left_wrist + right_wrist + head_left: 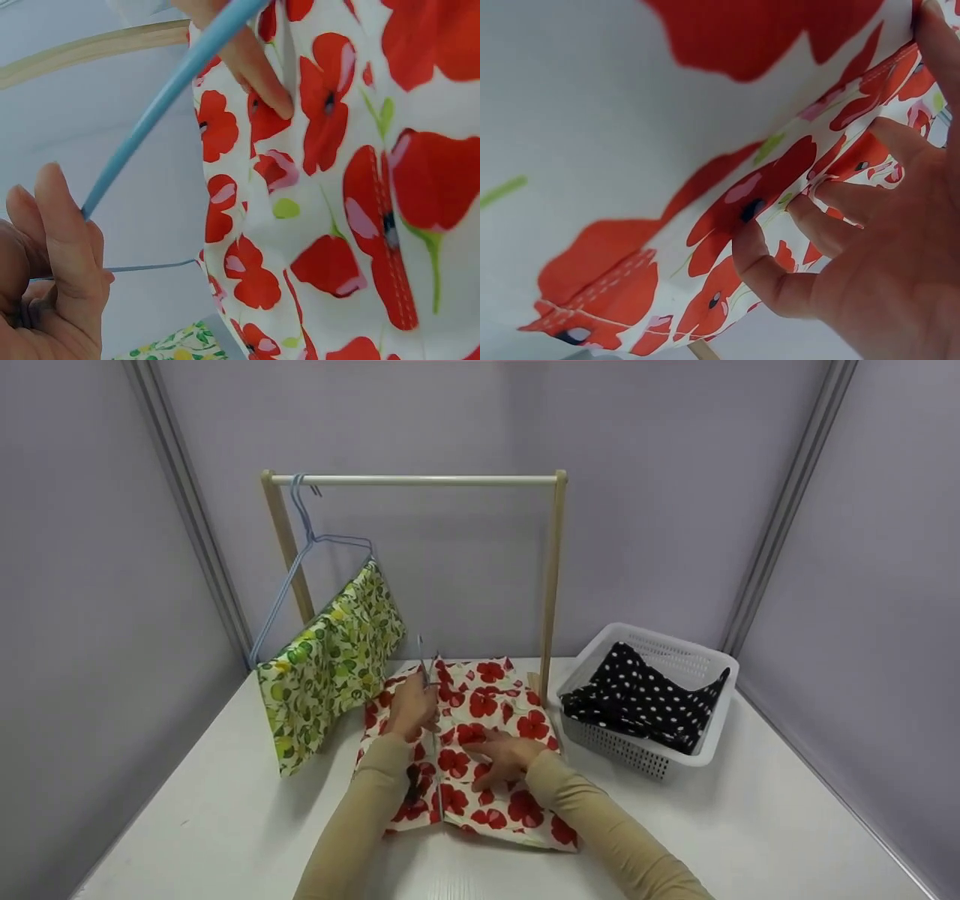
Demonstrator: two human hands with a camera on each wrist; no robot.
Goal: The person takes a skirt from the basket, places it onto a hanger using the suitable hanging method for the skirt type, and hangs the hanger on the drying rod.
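Note:
A white cloth with red flowers [480, 712] lies spread over the table below the rack, a lengthwise fold along its middle. My left hand [412, 706] grips a light blue wire hanger [169, 97] near its hook, above the cloth's far part. In the left wrist view, the fingers [71, 240] curl round the wire, which slants up across the cloth. My right hand [506, 757] rests on the right half of the cloth with fingers spread. Its fingertips [750, 244] press along a stitched edge in the right wrist view.
Behind stands a rack with a pale rail [420, 480] and wooden posts. On its left end hangs a blue hanger [281, 592] carrying a green and yellow patterned cloth [330, 660]. To the right, a white basket [720, 720] holds a black polka-dot cloth [645, 697].

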